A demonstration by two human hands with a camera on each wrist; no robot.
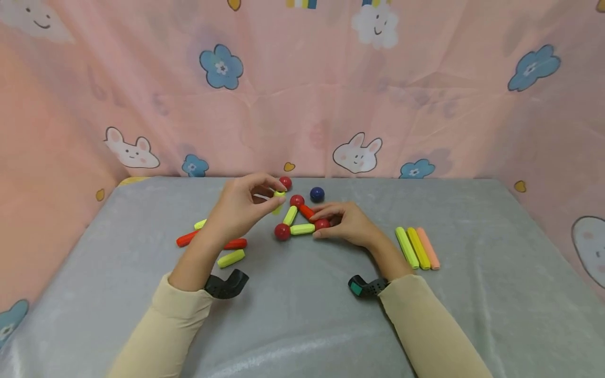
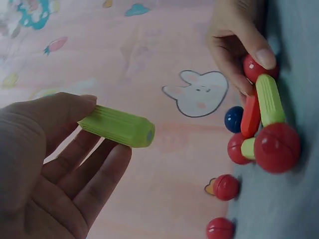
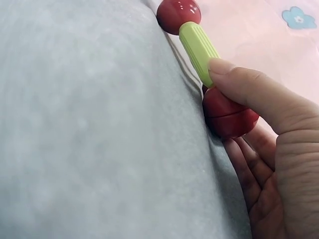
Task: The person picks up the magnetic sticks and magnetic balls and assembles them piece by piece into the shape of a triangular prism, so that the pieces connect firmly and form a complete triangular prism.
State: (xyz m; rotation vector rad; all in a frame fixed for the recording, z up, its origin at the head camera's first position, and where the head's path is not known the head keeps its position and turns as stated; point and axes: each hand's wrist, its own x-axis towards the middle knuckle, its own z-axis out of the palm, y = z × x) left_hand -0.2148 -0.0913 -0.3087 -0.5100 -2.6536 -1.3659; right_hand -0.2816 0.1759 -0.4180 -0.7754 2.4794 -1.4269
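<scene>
short of the desk's [image 1: 302,325] far edge, midway between its corners, best to brace the triangle [image 1: 301,229] with right fingers [image 3: 254,89] closed round its right-hand red ball [image 1: 323,224]; just left, bring the light-green rod [image 2: 117,125], pinched in left fingers [image 2: 65,112], free end first. hard to make out: the rod's covered end; farther, another red ball [image 1: 285,181], partly covered.

No legible text, no labels, brands, numbers or signs
</scene>
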